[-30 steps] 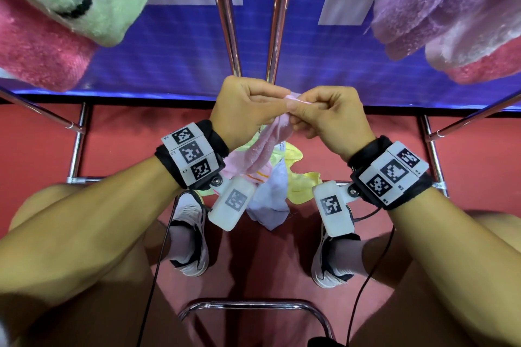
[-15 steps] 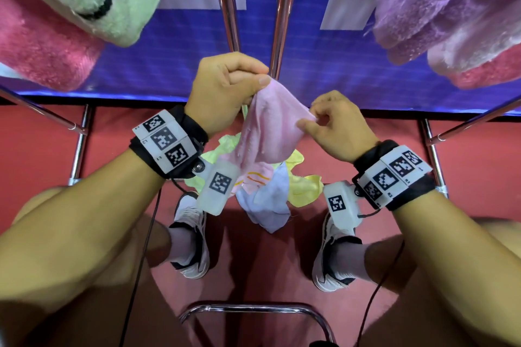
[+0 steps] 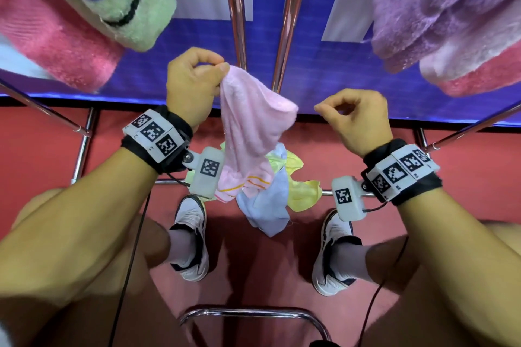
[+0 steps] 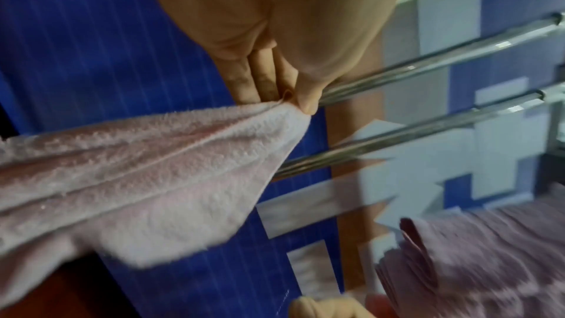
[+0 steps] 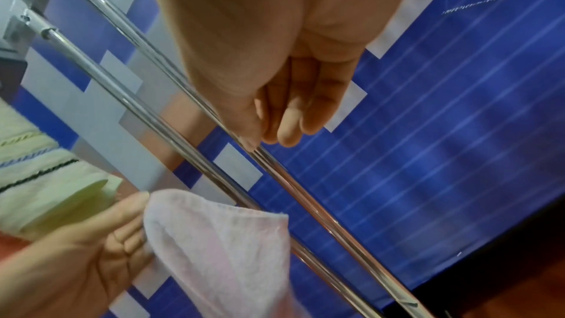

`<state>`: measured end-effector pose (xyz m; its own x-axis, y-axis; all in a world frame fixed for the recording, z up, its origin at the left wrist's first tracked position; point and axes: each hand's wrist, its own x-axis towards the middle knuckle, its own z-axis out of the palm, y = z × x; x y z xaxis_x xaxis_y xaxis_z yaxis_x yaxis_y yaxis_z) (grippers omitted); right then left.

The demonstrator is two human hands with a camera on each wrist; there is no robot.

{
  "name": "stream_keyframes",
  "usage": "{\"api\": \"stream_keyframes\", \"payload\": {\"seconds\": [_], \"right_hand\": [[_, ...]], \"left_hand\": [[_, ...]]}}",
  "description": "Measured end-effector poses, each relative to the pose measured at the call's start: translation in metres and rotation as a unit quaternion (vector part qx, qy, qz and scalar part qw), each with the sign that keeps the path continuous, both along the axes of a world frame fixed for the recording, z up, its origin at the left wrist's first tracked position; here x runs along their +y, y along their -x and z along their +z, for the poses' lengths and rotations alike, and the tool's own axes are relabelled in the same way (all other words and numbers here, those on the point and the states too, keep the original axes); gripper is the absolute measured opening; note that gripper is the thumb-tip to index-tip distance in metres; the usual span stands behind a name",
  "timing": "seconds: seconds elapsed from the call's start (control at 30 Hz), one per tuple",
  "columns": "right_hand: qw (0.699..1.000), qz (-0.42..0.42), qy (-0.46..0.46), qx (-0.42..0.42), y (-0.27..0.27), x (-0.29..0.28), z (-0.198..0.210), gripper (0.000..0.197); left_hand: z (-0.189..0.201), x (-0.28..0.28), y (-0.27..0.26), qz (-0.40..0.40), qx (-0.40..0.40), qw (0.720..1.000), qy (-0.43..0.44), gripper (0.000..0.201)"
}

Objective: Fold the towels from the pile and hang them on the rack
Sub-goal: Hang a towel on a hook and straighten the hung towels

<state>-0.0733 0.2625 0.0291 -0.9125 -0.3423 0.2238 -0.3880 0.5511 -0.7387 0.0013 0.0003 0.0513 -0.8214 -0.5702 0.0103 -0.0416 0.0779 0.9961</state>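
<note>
A small pink towel (image 3: 251,121) hangs from my left hand (image 3: 221,66), which pinches one corner between thumb and fingers in front of the two chrome rack bars (image 3: 286,25). The left wrist view shows that pinch (image 4: 293,103) on the towel (image 4: 153,166). My right hand (image 3: 324,110) is a short way to the right of the towel, fingers curled, holding nothing. In the right wrist view its curled fingers (image 5: 287,134) hover over the bars, with the towel (image 5: 220,246) below. The pile of blue, yellow and pink towels (image 3: 267,203) lies on the red floor.
Folded towels hang on the rack's side bars: green (image 3: 127,0) and pink (image 3: 56,42) at left, purple (image 3: 439,8) and pink (image 3: 479,79) at right. A blue patterned wall (image 3: 324,73) stands behind. My feet (image 3: 191,236) flank the pile, and a chrome bar (image 3: 248,311) crosses below.
My hands were together on the pink towel; they have parted. The left hand rose with a corner, the right hand let go and moved right. The towel now hangs open.
</note>
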Motion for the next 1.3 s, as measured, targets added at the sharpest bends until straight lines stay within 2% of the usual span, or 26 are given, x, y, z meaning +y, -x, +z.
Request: {"api": "stream_keyframes", "payload": {"seconds": [0.17, 0.33, 0.53, 0.67, 0.77, 0.83, 0.93, 1.07, 1.3], "right_hand": [[0.998, 0.037, 0.023, -0.053, -0.013, -0.005, -0.005, 0.023], [0.990, 0.108, 0.019, -0.087, -0.030, -0.021, -0.005, 0.066], [0.982, 0.163, 0.047, -0.085, -0.029, -0.028, 0.000, 0.088], [0.961, 0.272, 0.006, -0.041, -0.029, -0.037, -0.008, 0.071], [0.945, 0.324, -0.031, -0.037, -0.031, -0.047, -0.013, 0.046], [0.942, 0.329, -0.054, -0.037, -0.030, -0.048, -0.015, 0.028], [0.955, 0.283, -0.067, -0.048, -0.024, -0.045, -0.015, 0.024], [0.970, 0.207, -0.061, -0.114, -0.015, -0.038, -0.011, 0.037], [0.982, 0.105, 0.082, -0.130, -0.005, -0.018, 0.002, 0.020]], "left_hand": [[0.015, 0.022, -0.015, -0.104, 0.030, 0.994, 0.029, 0.009], [0.037, 0.036, -0.029, -0.228, 0.051, 0.972, 0.009, 0.012], [0.041, 0.028, -0.035, -0.297, 0.036, 0.954, -0.017, 0.008], [0.040, 0.023, -0.036, -0.346, -0.010, 0.937, -0.043, 0.013], [0.038, 0.020, -0.035, -0.358, -0.019, 0.931, -0.064, 0.021], [0.038, 0.016, -0.033, -0.344, -0.018, 0.936, -0.075, 0.016], [0.036, 0.008, -0.031, -0.308, -0.008, 0.947, -0.096, 0.008], [0.032, -0.002, -0.026, -0.238, -0.007, 0.965, -0.112, 0.008], [0.018, -0.022, -0.017, -0.126, -0.002, 0.987, -0.103, 0.014]]}}
